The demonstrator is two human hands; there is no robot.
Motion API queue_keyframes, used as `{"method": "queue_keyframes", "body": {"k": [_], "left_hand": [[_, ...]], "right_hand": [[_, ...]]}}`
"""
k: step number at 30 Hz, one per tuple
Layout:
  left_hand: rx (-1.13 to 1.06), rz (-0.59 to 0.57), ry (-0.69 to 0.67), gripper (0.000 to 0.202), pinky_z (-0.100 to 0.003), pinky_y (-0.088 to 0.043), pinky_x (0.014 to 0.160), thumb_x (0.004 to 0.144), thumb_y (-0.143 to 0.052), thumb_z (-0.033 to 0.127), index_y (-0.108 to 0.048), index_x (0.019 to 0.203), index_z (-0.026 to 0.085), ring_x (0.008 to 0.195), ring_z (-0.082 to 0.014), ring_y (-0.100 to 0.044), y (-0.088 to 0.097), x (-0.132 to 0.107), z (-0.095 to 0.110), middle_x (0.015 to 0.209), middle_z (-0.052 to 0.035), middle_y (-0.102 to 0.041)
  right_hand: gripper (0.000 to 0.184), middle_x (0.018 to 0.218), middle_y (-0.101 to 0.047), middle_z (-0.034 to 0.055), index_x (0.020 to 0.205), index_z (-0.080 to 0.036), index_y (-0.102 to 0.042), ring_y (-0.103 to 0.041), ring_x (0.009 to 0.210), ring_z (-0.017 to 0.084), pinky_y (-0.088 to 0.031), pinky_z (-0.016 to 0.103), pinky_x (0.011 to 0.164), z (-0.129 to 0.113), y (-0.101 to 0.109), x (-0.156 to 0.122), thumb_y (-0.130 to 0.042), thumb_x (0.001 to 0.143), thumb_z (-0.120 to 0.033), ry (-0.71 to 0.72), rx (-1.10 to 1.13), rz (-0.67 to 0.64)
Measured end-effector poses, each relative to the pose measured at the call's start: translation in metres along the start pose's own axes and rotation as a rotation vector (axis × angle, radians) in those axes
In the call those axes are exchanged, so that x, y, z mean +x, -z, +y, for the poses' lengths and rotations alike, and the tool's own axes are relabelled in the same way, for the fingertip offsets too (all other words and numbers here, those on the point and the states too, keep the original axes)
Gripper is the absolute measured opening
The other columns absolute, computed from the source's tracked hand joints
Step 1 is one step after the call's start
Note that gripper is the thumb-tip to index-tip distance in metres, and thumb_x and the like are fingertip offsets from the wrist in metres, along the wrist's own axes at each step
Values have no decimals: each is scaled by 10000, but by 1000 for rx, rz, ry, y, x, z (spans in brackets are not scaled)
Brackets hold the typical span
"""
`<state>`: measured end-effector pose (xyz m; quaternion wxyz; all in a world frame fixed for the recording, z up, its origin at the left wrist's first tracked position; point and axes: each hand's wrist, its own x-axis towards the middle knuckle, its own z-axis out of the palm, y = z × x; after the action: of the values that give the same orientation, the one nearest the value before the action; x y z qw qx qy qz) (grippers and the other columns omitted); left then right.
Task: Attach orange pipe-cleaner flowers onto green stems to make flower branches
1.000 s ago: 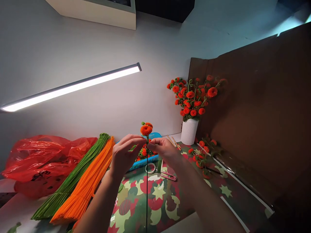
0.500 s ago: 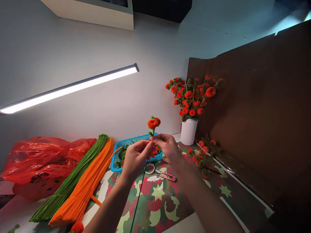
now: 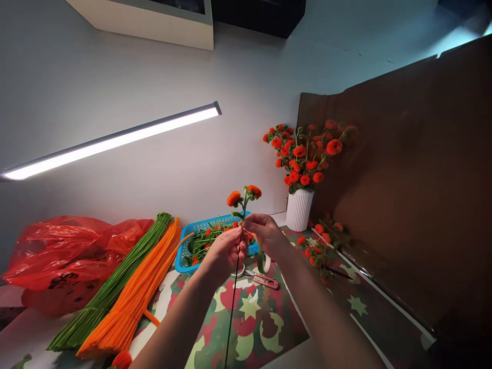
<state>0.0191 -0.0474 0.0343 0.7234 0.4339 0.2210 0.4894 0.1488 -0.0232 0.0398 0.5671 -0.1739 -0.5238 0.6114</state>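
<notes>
Between my hands stands an artificial flower stem [image 3: 245, 205] with two orange fuzzy blooms, green leaves and a long dark wire running down toward me. My left hand [image 3: 226, 251] is closed around the stem below the leaves. My right hand [image 3: 265, 234] pinches at the same stem just above, its fingertips partly hiding the spot. Under my right hand shows a roll of green tape [image 3: 264, 263]; whether it hangs or rests on the table I cannot tell. Pink-handled scissors [image 3: 265, 280] lie below, beside a white ring [image 3: 238, 270] partly behind my left hand.
A blue basket [image 3: 180, 260] holding small orange flowers and greenery stands behind my hands. Left lie orange [image 3: 130, 292] and green [image 3: 111, 287] pipe cleaner bundles and a red plastic bag [image 3: 77, 251]. A white vase [image 3: 300, 210] of orange flowers and loose flower stems [image 3: 317, 251] are right.
The flower stem has turned, so its two blooms now stand apart to left and right. My left hand has dropped slightly along the stem, and the green tape roll shows more clearly.
</notes>
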Motion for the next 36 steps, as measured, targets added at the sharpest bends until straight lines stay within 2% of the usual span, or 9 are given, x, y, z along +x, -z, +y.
{"method": "queue_keyframes", "body": {"k": [4,6,12,16,18,23,26,29,36], "left_hand": [[458,108,-266,225,-172,-425,480,734,-697,334,-656,698,115,478,-66,-533,2,-3,8,578,-14,-616],[511,123,-314,210,-173,-424,484,745,-687,322,-667,699,118,485,-69,-536,2,-5,10,563,-11,-617],[121,61,-148,234,-130,-385,408,640,-762,322,-656,674,117,429,-33,-482,-2,-1,2,532,16,-575],[-127,90,-40,312,-110,-333,355,529,-819,344,-640,660,123,354,-4,-391,-8,4,-11,455,57,-504],[-132,111,-44,348,-126,-354,364,527,-810,404,-636,663,135,365,-19,-408,-10,6,-17,455,60,-499],[412,257,-308,261,-182,-420,461,666,-733,376,-669,704,125,464,-73,-525,-7,5,-22,548,12,-591],[525,296,-403,228,-187,-405,461,731,-676,350,-657,678,130,458,-72,-515,-8,2,-22,543,17,-578],[354,257,-344,239,-181,-413,451,717,-684,367,-633,679,137,453,-69,-521,-11,2,-21,554,24,-567],[-213,6,13,220,-91,-285,318,658,-742,262,-578,674,117,345,11,-333,-9,4,-17,498,71,-430]], "right_hand": [[205,543,-592,-40,585,-164,-652,-505,549,84,-395,238,607,0,0,2,-790,589,-315,-7,-39,65],[214,565,-607,-36,602,-166,-652,-522,561,89,-403,239,605,1,0,2,-802,573,-315,-14,-19,78],[210,606,-615,-21,670,-164,-685,-533,567,92,-429,256,615,9,6,3,-778,631,-349,-84,98,-97],[218,575,-602,-25,619,-171,-690,-532,562,89,-424,241,594,8,9,2,-817,567,-340,-140,141,-91],[209,566,-596,-29,622,-171,-696,-519,542,83,-417,237,578,6,12,2,-820,561,-328,-156,130,-77],[172,628,-646,-6,618,-161,-707,-535,608,88,-415,230,627,3,19,4,-790,605,-311,-77,-59,85],[167,647,-656,2,628,-164,-715,-545,644,99,-414,236,655,4,19,5,-790,604,-311,-57,-128,141],[182,621,-640,-7,634,-180,-722,-526,630,96,-412,239,655,5,15,4,-799,591,-339,-83,-64,107],[225,542,-577,-48,608,-231,-705,-458,546,74,-386,228,596,9,15,3,-845,508,-376,-69,112,-22]]}}
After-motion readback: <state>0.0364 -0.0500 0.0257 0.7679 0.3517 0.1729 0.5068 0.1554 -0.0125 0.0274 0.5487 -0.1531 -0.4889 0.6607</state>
